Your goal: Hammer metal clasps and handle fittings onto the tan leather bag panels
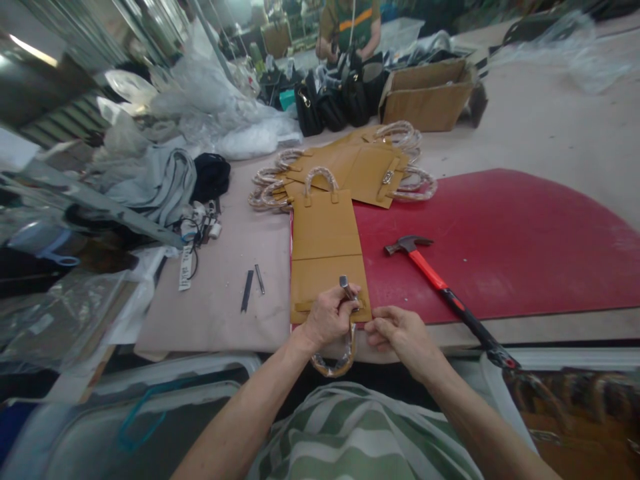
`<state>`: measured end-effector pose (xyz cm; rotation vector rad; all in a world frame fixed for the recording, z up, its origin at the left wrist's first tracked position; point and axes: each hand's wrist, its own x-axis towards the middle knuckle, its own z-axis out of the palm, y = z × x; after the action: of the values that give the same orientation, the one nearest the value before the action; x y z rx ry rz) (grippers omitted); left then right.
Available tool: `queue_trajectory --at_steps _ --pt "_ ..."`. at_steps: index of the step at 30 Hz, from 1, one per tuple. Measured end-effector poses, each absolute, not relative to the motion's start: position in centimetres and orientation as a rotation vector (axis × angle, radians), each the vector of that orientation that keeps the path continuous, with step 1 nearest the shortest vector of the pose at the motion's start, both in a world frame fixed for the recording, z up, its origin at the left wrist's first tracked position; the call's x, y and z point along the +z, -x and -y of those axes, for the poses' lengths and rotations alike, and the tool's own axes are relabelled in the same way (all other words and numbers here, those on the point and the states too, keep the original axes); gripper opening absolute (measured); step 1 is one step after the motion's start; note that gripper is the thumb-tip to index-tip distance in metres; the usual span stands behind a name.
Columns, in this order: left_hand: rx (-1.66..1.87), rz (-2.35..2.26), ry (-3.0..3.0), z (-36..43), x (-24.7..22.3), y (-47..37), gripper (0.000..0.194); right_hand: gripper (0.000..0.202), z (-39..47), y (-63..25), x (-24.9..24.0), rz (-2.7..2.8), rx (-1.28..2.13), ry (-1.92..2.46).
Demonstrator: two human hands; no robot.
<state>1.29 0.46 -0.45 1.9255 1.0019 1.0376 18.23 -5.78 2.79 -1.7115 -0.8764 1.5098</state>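
Observation:
A tan bag panel (327, 230) lies lengthwise before me, with plastic-wrapped loop handles at its far and near ends. My left hand (330, 313) grips a short metal punch (346, 288), held tilted over the strap near the panel's right edge. Its lower tip is hidden by my fingers. At the near right corner, my right hand (395, 330) has thumb and forefinger pinched at the panel's edge. The near wrapped handle (334, 368) hangs over the table edge below my left hand. To the right, a claw hammer (430, 270) with a red and black grip rests on a red mat.
More tan panels (345, 163) with wrapped handles are piled beyond. The red mat (510, 240) spreads right. A thin rod (259, 279) and a dark flat strip (247, 291) lie left. Farther back are black bags (330, 107), a cardboard box (427, 100) and a person (350, 30).

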Motion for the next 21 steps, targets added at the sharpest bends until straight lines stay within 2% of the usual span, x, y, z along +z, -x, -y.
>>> queue_trajectory --at_steps 3,7,9,11,14,21 --pt "1.05 -0.991 -1.972 -0.4 -0.9 -1.3 0.015 0.026 5.7 -20.9 3.1 1.001 1.267 1.823" --pt "1.047 -0.977 -1.99 -0.2 -1.0 -1.4 0.017 0.036 5.2 -25.8 3.3 1.463 0.404 2.081" --pt "1.047 -0.988 -1.988 -0.1 -1.0 -1.5 0.017 0.038 4.6 -27.8 3.3 1.677 0.117 2.174" --pt "1.052 -1.0 -1.979 0.0 -1.1 -1.7 0.017 0.03 3.9 -29.2 3.2 1.718 0.184 2.252" --pt "1.037 -1.019 -1.951 0.1 -1.0 -1.9 0.016 0.007 2.7 -30.0 3.3 1.549 0.56 2.28" --pt "0.995 -1.059 -1.929 0.1 -0.8 -2.1 0.015 0.018 1.8 -28.2 6.0 1.384 1.23 2.068"
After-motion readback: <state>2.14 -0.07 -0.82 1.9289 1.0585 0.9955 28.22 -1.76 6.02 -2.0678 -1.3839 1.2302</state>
